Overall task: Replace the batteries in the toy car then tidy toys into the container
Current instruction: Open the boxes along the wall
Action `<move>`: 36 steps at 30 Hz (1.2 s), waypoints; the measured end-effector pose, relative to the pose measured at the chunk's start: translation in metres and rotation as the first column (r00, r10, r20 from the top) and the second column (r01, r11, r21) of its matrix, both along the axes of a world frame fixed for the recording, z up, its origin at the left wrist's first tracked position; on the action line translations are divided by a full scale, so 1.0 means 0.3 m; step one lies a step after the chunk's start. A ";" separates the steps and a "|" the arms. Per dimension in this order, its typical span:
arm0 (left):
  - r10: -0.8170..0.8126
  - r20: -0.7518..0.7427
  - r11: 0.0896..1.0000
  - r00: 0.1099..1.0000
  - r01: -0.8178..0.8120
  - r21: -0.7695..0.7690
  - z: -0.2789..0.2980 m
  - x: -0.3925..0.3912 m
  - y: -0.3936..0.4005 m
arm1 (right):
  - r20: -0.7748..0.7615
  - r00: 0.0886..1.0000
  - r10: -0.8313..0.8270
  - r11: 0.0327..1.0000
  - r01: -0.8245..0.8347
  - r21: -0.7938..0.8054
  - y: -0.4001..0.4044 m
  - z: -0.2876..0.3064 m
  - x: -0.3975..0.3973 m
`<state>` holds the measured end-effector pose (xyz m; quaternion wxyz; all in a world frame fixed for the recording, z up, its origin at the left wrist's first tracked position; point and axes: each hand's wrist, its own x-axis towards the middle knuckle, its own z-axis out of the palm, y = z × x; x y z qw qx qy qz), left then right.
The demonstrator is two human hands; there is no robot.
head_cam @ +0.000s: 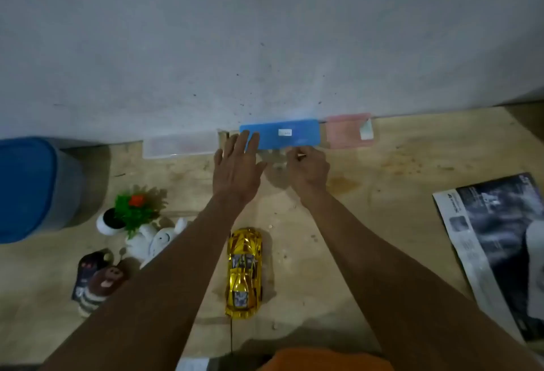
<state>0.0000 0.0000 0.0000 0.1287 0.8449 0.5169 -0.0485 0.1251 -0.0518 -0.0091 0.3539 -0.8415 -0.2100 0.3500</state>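
Two hands are reaching to the far edge of the wooden table (382, 223), at a clear box with a blue lid (279, 136) standing against the wall; the left hand (235, 169) is lying flat with fingers straight, its fingertips touching the lid's left end, gripping nothing; the right hand (309, 169) is curling its fingers at the box's front edge, seemingly pinching something small there, though what it is holding is too blurred to tell. Judging by the task, this is likely the fetching of batteries or the opening of the box; doing it well is calling for the flat hand to be steadying the lid while the other is lifting at the front edge, so the box is not sliding along the wall.

The toy car (243, 272), gold and glossy, is sitting wheels-down near the person, between the forearms and untouched; its long axis is running from the person toward the wall, though which end is the nose I cannot tell.
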 end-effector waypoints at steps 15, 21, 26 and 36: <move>-0.107 -0.046 0.989 0.993 0.112 0.101 -0.181 -0.018 0.138 | -0.445 0.769 -0.458 0.888 0.417 -0.194 0.172 -0.111 -0.066; -0.062 -0.006 0.977 0.998 0.062 0.206 -0.229 0.001 0.160 | -0.562 0.672 -0.483 0.870 0.440 -0.221 0.172 -0.100 -0.048; -0.105 -0.042 0.953 0.994 0.113 0.281 -0.244 -0.010 0.171 | -0.643 0.624 -0.445 0.887 0.409 -0.216 0.160 -0.103 -0.044; -0.104 -0.089 0.956 0.991 0.124 0.266 -0.227 -0.003 0.174 | -0.656 0.638 -0.403 0.907 0.374 -0.193 0.147 -0.097 -0.060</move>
